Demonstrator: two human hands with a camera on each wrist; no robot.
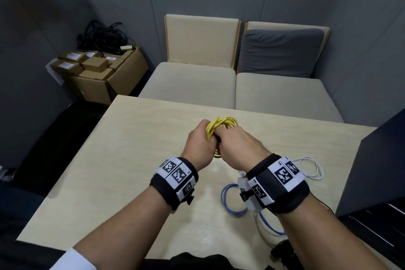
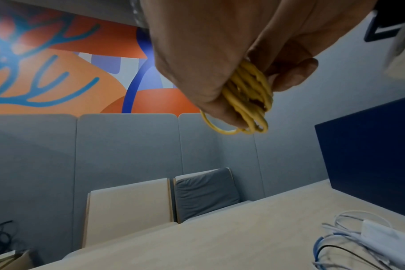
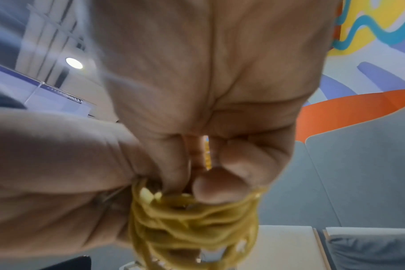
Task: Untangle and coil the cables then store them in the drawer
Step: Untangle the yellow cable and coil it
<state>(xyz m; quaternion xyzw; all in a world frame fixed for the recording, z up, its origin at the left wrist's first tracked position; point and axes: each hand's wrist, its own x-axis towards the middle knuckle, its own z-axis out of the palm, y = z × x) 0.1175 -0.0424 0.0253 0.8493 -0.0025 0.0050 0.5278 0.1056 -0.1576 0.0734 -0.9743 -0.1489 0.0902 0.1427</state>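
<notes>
A coiled yellow cable is held above the middle of the light wood table. My left hand grips the bundle from the left, fingers curled round it; in the left wrist view the yellow cable runs through the fist. My right hand grips the same coil from the right, and in the right wrist view its fingertips pinch the yellow cable. A blue cable coil and a thin white cable lie on the table under my right wrist.
A dark blue cabinet stands at the table's right edge. Two beige seats, one with a grey cushion, stand beyond the table. At the back left a cardboard box holds small boxes and a tangle of black cables.
</notes>
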